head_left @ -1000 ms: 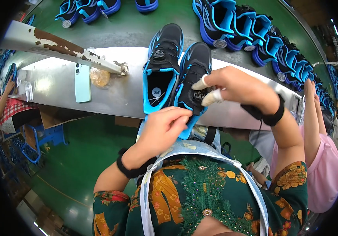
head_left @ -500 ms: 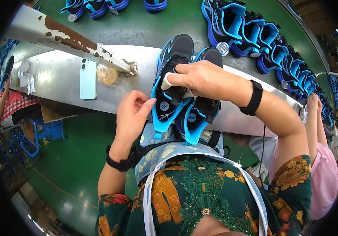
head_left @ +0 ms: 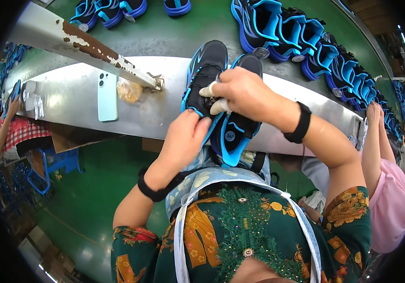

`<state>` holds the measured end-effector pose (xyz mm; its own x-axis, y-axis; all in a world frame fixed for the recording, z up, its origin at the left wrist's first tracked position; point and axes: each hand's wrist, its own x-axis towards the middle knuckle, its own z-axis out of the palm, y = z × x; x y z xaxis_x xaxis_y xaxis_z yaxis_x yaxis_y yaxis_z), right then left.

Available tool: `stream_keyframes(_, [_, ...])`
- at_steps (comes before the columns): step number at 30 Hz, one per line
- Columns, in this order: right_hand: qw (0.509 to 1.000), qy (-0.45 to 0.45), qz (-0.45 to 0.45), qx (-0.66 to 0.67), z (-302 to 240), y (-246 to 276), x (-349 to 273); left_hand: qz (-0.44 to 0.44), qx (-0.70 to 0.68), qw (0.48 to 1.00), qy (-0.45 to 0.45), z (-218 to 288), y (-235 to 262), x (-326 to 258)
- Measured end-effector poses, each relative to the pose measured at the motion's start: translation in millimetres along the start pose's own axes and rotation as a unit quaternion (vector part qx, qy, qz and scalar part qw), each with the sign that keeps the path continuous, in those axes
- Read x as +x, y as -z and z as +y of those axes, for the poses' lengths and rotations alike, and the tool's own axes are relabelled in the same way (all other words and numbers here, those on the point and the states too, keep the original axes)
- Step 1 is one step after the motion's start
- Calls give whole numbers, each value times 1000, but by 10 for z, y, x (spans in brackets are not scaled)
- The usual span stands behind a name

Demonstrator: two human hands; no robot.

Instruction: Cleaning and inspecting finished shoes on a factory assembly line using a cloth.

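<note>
A pair of black-and-blue sneakers lies side by side in front of me, toes pointing away: the left sneaker [head_left: 214,54] and the right sneaker [head_left: 231,153]. My left hand [head_left: 183,137] is closed on the near left side of the left sneaker's collar, its fingertips partly hidden. White coverings wrap some fingertips of my right hand [head_left: 247,94]. Those fingers are pinched together over the left sneaker's laces and tongue; the exact bit they grip is hidden. The right hand and wrist pass above the right sneaker and cover its middle.
A metal ledge [head_left: 82,101] carries a pale green phone [head_left: 107,96] and a plastic-wrapped brown lump [head_left: 129,90]. A rusty post [head_left: 94,49] slants over it. More sneakers [head_left: 296,35] line the green surface beyond. Co-workers' arms show on both sides, including one forearm [head_left: 373,137] at right.
My left hand has moved right and forward, from beside the left sneaker onto its collar. My right hand has shifted slightly left, its fingers still at the lacing.
</note>
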<state>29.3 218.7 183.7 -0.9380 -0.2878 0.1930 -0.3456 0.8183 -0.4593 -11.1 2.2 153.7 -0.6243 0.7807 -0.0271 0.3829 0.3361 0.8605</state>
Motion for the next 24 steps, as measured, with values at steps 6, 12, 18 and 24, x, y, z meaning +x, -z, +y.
stream_keyframes(6, [954,-166,-151,198,-130,522,-590,-82,213,968,-109,69,-91,-447])
stream_keyframes(12, [981,-162,92,-57,-477,33,-928,0,-34,999,33,492,362,-195])
stream_keyframes(18, [961,-239,116,78,-587,133,-932,-2,73,985,-157,178,125,239])
stream_keyframes(24, [955,-208,175,-119,-542,-28,-1000,-4,14,986,-168,76,61,176])
